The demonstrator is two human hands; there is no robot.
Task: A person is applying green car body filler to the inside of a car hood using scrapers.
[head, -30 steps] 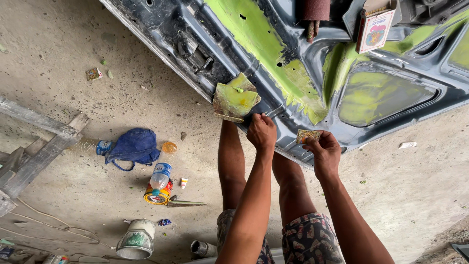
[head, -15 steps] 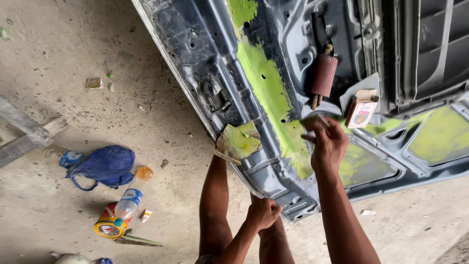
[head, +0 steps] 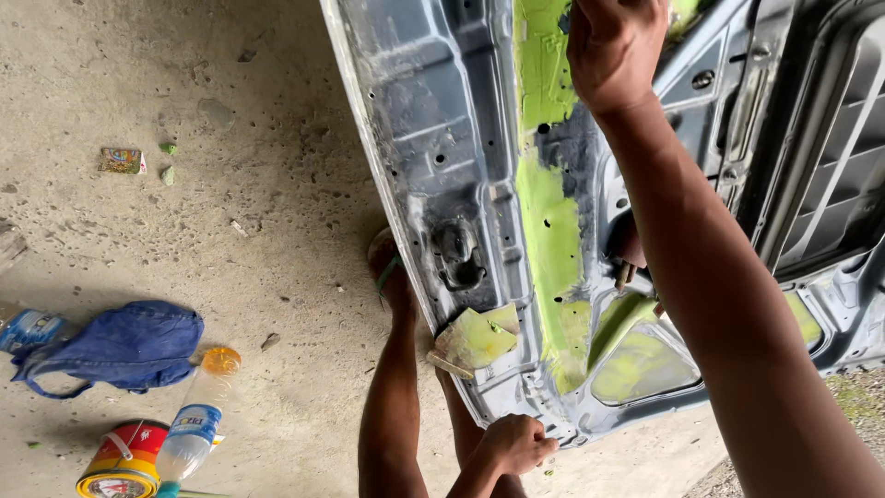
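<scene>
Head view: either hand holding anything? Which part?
Left hand rests closed against the lower edge of the grey car door panel; no object visible in its grip. Right hand presses on the green-filler area up top; anything under it is hidden.

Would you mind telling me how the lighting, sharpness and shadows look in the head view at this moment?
In the head view, daylight is soft and even, with no harsh glare on the grey metal car door panel; the right hand and forearm loom large and slightly soft close to the lens; the left hand is sharper; the blue cloth bag casts only a faint shadow on the concrete floor.
</scene>
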